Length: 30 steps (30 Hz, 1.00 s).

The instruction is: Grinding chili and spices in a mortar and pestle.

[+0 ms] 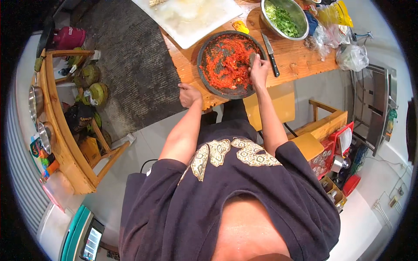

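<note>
A wide, round stone mortar (204, 76) sits at the near left corner of the wooden table (313, 70). Coarse red chili paste (225, 62) is spread over its inside. My right hand (259, 70) grips a stone pestle (252, 59) at the mortar's right side, its lower part against the paste. My left hand (189, 95) rests at the table's left edge, beside the mortar, with its fingers curled; whether it grips the edge is not clear. A knife (271, 53) with a black handle lies just right of the mortar.
Beyond the mortar lie a white cutting board (192, 23) and a small yellow packet (241, 27). A metal bowl (305, 27) of chopped greens stands behind the knife. Plastic bags (352, 58) crowd the far right. A yellow stool (271, 107) stands below the table's near edge.
</note>
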Available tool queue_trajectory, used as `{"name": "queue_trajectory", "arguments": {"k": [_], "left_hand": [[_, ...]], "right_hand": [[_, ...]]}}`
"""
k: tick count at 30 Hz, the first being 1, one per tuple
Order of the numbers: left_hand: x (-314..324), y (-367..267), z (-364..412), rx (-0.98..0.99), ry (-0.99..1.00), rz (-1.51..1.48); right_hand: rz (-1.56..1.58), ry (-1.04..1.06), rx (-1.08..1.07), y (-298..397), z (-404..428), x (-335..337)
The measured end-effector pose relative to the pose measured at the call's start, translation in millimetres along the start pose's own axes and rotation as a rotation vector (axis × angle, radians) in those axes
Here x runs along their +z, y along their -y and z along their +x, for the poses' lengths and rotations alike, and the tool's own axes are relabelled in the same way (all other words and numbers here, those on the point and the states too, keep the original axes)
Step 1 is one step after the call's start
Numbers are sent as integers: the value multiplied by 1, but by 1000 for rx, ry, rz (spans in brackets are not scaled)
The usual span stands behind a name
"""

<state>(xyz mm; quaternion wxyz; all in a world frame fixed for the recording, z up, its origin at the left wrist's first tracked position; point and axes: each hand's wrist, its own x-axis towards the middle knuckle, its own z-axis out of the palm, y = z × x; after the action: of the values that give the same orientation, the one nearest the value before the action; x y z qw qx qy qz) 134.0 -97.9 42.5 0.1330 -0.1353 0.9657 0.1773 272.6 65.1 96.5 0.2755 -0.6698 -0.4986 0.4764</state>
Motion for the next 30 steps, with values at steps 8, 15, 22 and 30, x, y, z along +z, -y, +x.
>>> {"name": "queue_trajectory", "arguments": {"k": [8, 15, 22, 30], "left_hand": [[-4, -3, -3, 23, -29, 0], [-2, -1, -4, 22, -40, 73], [-1, -2, -4, 26, -42, 100], [5, 3, 4, 44, -11, 103]], "right_hand": [[-93, 298, -180, 12, 22, 6], [6, 47, -19, 14, 18, -9], [-139, 350, 13, 49, 44, 22], [-710, 635, -359, 79, 39, 32]]}}
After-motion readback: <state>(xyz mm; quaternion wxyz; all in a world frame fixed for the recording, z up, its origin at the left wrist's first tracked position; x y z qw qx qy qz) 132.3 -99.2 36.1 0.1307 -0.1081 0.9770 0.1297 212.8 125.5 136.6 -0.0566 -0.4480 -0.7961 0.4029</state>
